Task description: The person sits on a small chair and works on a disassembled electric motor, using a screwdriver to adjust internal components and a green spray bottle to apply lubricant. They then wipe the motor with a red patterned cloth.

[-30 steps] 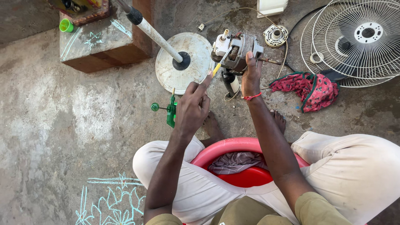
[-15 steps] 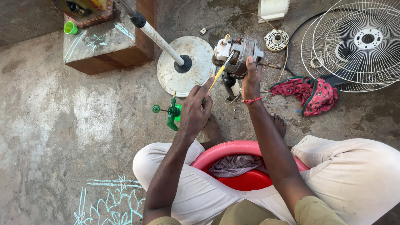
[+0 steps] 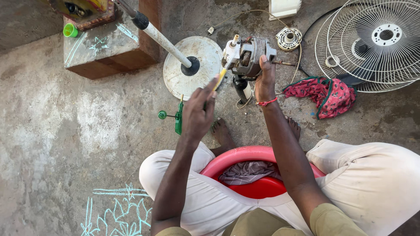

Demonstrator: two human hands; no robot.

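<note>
Two bare hands work over a concrete floor [image 3: 65, 131]. The right hand [image 3: 265, 83] is wrapped around the side of a grey fan motor [image 3: 247, 57], thumb up along its casing, holding it upright on its short dark neck; a red thread circles that wrist. The left hand [image 3: 199, 111] is closed around a yellow-handled screwdriver [image 3: 220, 80], whose tip angles up and toward the right hand, reaching the pale plastic part at the near side of the motor.

Just beyond the left hand lies a round white fan base [image 3: 175, 72] with a white pole [image 3: 164, 41] rising out of its dark collar and slanting away from both hands. Beside the left hand, on its outer side, a green tool [image 3: 177, 117] with a round knob lies on the floor. Farther off that way stands a wooden block [image 3: 109, 50] with a small green cap [image 3: 70, 30] at its corner.

Beyond the right hand sits a small white round vented part [image 3: 288, 38], and a thin cord trails from the motor. On the right hand's outer side lies a crumpled pink patterned cloth [image 3: 330, 96], touching the edge of white wire fan guards [image 3: 376, 43]. Below both hands, between the person's crossed legs, a red plastic basin [image 3: 258, 190] holds a grey cloth [image 3: 249, 171].
</note>
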